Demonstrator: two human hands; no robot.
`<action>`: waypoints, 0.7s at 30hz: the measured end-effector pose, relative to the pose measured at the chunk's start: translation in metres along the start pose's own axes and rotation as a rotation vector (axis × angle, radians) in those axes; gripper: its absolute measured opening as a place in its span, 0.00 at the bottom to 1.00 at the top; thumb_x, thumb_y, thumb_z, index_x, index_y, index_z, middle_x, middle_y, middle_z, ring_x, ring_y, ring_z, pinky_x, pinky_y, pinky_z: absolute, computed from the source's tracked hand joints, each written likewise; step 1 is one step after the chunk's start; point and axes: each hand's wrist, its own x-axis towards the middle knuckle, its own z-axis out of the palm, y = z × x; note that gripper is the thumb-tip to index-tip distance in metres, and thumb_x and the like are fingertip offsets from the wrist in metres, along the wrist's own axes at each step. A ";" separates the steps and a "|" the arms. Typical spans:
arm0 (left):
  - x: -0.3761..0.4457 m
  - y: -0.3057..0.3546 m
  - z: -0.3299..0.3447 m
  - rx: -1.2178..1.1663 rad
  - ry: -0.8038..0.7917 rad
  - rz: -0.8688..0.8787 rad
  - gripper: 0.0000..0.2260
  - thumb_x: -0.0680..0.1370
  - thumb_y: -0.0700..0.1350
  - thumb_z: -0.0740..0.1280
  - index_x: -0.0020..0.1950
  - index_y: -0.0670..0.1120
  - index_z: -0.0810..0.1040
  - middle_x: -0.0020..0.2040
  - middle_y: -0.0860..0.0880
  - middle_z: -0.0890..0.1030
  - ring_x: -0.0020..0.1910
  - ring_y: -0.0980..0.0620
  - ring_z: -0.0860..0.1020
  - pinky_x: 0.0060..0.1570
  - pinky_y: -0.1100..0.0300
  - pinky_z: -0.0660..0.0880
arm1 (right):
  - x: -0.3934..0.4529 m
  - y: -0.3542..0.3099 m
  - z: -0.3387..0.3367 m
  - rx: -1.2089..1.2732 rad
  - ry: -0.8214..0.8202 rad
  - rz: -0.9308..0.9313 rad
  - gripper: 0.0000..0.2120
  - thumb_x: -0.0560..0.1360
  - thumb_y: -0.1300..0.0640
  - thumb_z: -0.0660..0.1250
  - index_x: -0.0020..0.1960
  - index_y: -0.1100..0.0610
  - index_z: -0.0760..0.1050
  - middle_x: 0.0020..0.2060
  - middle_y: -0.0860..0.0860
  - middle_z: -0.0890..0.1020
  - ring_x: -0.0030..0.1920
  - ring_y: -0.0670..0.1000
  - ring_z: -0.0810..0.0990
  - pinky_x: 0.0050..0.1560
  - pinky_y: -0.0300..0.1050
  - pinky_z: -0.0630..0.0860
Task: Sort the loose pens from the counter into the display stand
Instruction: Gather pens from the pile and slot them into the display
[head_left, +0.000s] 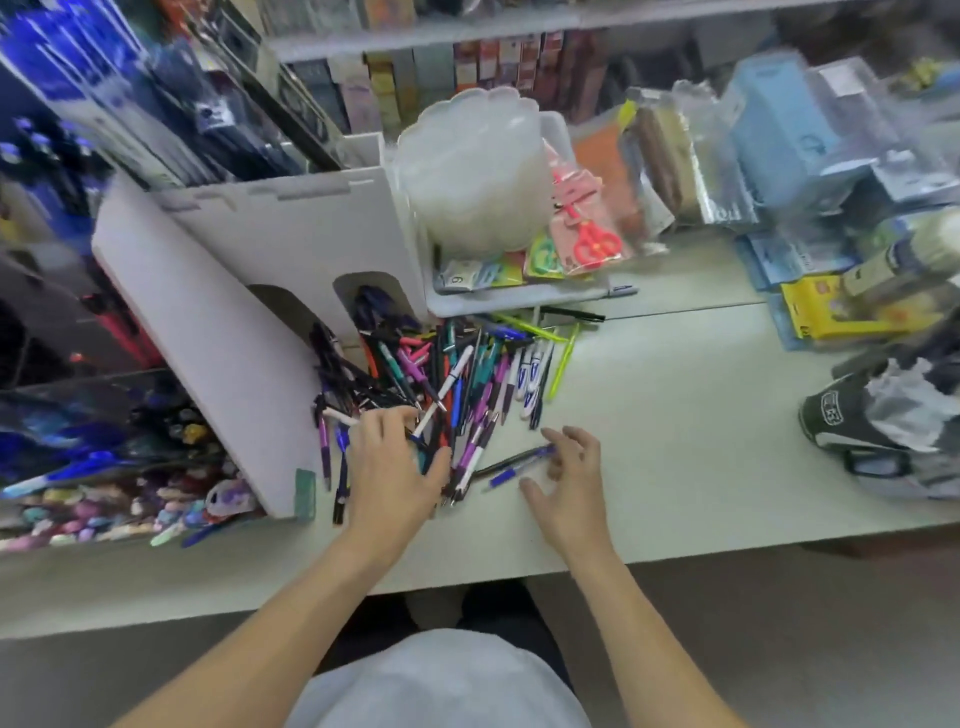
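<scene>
Pens (457, 384) lie in one tangled heap on the tabletop (675, 441), spilling from the foot of the white display stand (218, 332) at about ten o'clock from our hands. We cannot count the heap; the barrels cross and blur, so we say only dozens. The stand shows two arched openings at its base, both with dark pens poking out.

Our left hand (395, 462) rests flat on the near edge of the heap, fingers spread and relaxed, gripping nothing that we can see. Our right hand (566, 483) sits at three o'clock from it, fingers loosely curved and open, its fingertips touching or just over two pens: a blue pen (519, 465) and a dark pen (501, 461) lying alongside it, apart from the pile.

Risks, as we judge them: pressing down on the heap could roll pens toward the near edge at six o'clock and off onto the floor. Pulling one barrel from the tangle could drag its neighbours along. Caps or clips could snag. Sweeping toward twelve o'clock could push pens under the grey tray (519, 301), where one pair of red scissors (597, 241) sits.
</scene>
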 end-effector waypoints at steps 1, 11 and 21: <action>0.004 0.001 0.004 0.011 0.011 0.015 0.23 0.73 0.53 0.74 0.62 0.46 0.73 0.58 0.49 0.71 0.59 0.51 0.67 0.59 0.60 0.63 | 0.003 -0.005 0.003 0.030 0.002 -0.018 0.32 0.72 0.64 0.76 0.73 0.53 0.70 0.69 0.47 0.62 0.60 0.49 0.75 0.66 0.41 0.73; 0.050 0.021 0.034 -0.074 -0.091 -0.183 0.35 0.74 0.61 0.71 0.72 0.44 0.63 0.66 0.46 0.67 0.63 0.46 0.72 0.63 0.47 0.73 | 0.022 -0.022 0.020 0.170 0.088 0.221 0.34 0.72 0.56 0.78 0.73 0.57 0.66 0.55 0.49 0.74 0.38 0.38 0.81 0.40 0.27 0.73; 0.057 0.016 0.038 0.019 -0.207 -0.105 0.14 0.79 0.50 0.68 0.64 0.51 0.73 0.55 0.52 0.66 0.32 0.54 0.73 0.36 0.58 0.74 | 0.098 -0.032 -0.010 0.135 0.299 0.259 0.30 0.71 0.45 0.77 0.66 0.58 0.73 0.54 0.51 0.80 0.49 0.51 0.82 0.61 0.52 0.77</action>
